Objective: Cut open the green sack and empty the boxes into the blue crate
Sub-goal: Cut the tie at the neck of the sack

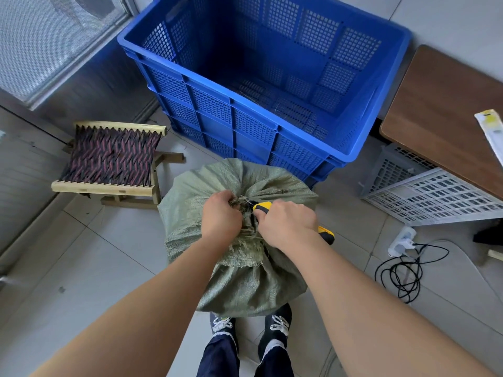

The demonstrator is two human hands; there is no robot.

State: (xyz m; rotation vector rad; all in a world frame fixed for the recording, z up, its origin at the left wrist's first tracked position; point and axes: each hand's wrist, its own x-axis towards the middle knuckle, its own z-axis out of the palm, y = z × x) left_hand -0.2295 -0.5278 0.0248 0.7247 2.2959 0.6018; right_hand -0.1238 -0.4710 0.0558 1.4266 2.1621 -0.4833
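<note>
Knife (262, 207) tip toward crate (272, 126), right hand (285, 224)

Tiled storeroom: blue crate (239, 104), grey crates (424, 197)

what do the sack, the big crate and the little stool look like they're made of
Sack: woven plastic fabric, probably; matte green, visible weave, frayed strands at the tied neck. Crate: moulded hard plastic, glossy blue, perforated grid walls. Stool: pale unpainted wood frame, with a seat of woven dark and reddish straps.
</note>
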